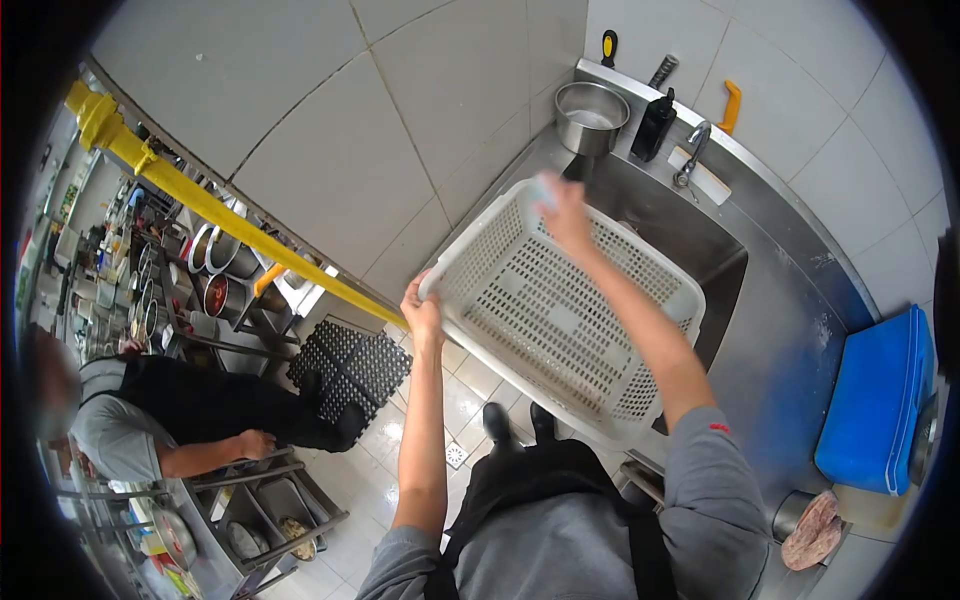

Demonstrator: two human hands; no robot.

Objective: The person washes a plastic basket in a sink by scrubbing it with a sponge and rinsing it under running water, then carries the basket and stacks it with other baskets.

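Observation:
A white perforated plastic basket (447,318) is tilted over the front of the steel sink (722,262). At the basket's left corner, my left hand (423,314) is closed on the rim. Inside the far end of the basket is my right hand (570,222), smeared by motion. Its fingers are closed around a small pale blue-white pad (546,190), possibly a sponge, too blurred to name surely. The pad is close to the basket's far wall; whether it touches is unclear.
Behind the sink are a steel pot (591,118), a black pump bottle (654,126) and a faucet (697,148). A blue cooler box (874,400) stands at the right. Left, a co-worker (120,400) stands near a black floor mat (349,372), beyond a yellow-wrapped bar (240,229).

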